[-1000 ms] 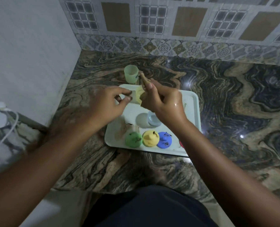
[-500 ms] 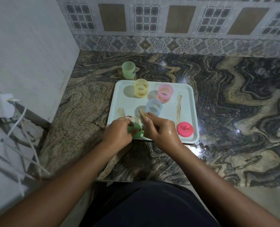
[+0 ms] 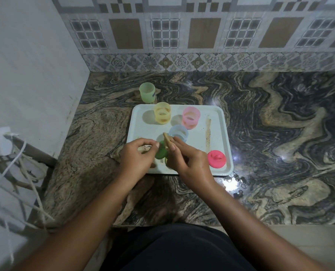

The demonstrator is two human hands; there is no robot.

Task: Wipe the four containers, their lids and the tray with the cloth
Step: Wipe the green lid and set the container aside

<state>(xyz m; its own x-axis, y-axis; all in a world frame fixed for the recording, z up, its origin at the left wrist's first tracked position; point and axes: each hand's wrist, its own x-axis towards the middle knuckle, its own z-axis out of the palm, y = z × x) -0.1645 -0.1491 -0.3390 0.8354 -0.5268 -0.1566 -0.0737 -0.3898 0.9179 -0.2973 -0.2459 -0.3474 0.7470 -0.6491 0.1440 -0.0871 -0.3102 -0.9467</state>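
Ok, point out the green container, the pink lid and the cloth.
green container (image 3: 147,92), head view, on its side wall
pink lid (image 3: 216,159), head view, on its top face
cloth (image 3: 167,141), head view, on the strip sticking up above the right hand's fingers

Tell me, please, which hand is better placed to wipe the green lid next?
The right hand: it already holds the cloth against the green lid, which the left hand steadies.

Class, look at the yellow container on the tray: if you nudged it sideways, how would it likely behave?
The yellow container looks like thin translucent plastic, so probably light and easily slid across the smooth tray. It stands upright, taller than wide, so a high push might tip it.
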